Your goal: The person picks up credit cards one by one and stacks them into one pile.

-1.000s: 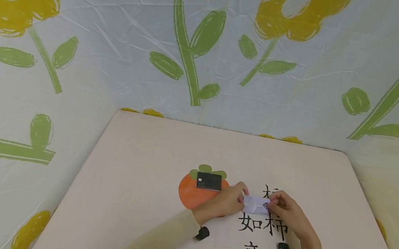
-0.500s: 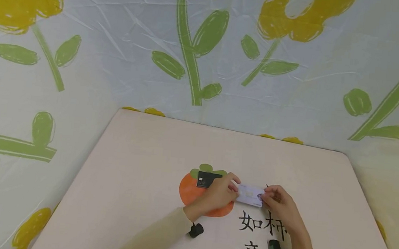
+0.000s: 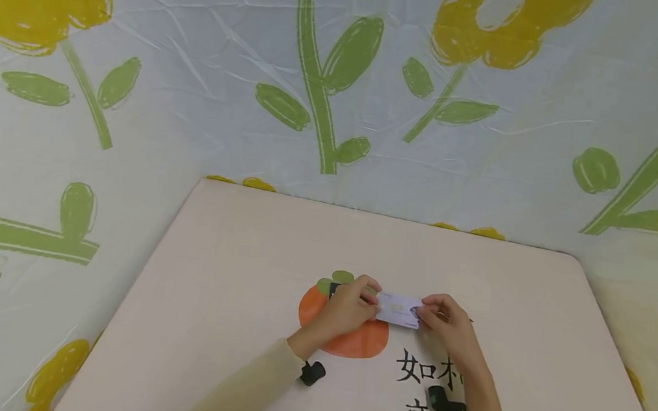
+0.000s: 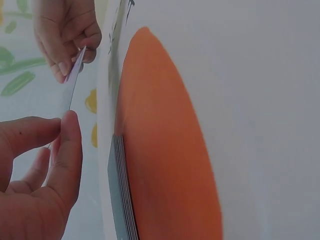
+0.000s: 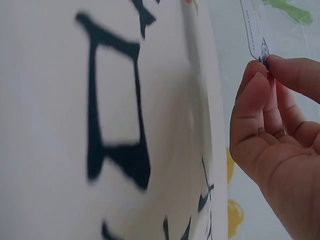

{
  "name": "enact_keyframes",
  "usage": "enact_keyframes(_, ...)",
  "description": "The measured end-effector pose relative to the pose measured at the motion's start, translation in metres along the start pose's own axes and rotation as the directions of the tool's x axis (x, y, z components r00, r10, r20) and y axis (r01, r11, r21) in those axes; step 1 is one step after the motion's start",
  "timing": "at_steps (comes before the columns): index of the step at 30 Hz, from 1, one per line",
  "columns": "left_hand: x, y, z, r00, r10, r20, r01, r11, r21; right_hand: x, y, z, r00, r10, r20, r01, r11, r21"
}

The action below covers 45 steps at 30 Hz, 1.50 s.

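A pale bank card (image 3: 397,309) is held level between both hands, raised above the table. My left hand (image 3: 352,305) pinches its left end between thumb and fingers, seen closer in the left wrist view (image 4: 47,165). At the opposite end my right hand (image 3: 447,320) pinches the corner with the dark emblem; the right wrist view shows thumb and forefinger on the card (image 5: 256,35). Below the left hand lies a stack of dark cards (image 4: 120,190) on the printed orange persimmon, mostly hidden by that hand in the head view.
The pink table (image 3: 229,268) carries a printed persimmon (image 3: 352,341) and black Chinese characters (image 3: 416,368). Behind and beside it hangs a white cloth (image 3: 215,91) with yellow flowers and green leaves. Black wrist-camera mounts (image 3: 312,374) sit at both wrists.
Both hands have carried the pale card leftward and slightly farther from me, toward the dark stack, which the left hand now largely covers. The grip at both ends has stayed.
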<state>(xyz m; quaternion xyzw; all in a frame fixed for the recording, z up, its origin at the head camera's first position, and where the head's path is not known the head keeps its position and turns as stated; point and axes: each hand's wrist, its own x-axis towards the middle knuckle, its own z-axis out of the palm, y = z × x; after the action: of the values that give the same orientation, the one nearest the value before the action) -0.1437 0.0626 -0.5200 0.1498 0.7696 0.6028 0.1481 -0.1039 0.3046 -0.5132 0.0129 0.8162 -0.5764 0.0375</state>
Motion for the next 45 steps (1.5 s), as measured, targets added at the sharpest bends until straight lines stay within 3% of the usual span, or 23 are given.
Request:
enact_keyframes(8, -0.004, -0.006, -0.023, 1.0, -0.022, -0.014, 0.021, 0.997, -0.069, 0.012, -0.007, 0.021, 1.0, -0.004, 0.011, 0.004, 0.999, 0.041)
enact_keyframes(16, -0.007, -0.013, -0.047, 0.998, -0.015, -0.068, 0.013, 1.0, -0.025, 0.024, -0.016, 0.042, 0.999, -0.018, 0.035, 0.015, 0.997, 0.07)
enact_keyframes(23, -0.012, -0.018, -0.064, 0.994, -0.042, -0.098, 0.045, 0.998, 0.032, 0.031, -0.021, 0.058, 0.997, -0.045, 0.07, 0.038, 0.994, 0.106)
enact_keyframes(28, -0.015, -0.019, -0.074, 0.993, -0.023, -0.113, 0.03, 0.998, 0.063, 0.035, -0.023, 0.066, 0.995, -0.039, 0.088, 0.031, 0.996, 0.088)
enact_keyframes(34, -0.017, -0.022, -0.081, 0.992, -0.011, -0.127, 0.034, 0.984, 0.177, 0.037, -0.024, 0.07, 0.995, 0.006, 0.104, -0.012, 0.998, 0.058)
enact_keyframes(45, -0.016, -0.027, -0.081, 0.994, -0.052, -0.099, 0.072, 0.975, 0.209, 0.036, -0.022, 0.07, 0.991, 0.013, 0.135, -0.016, 1.0, 0.022)
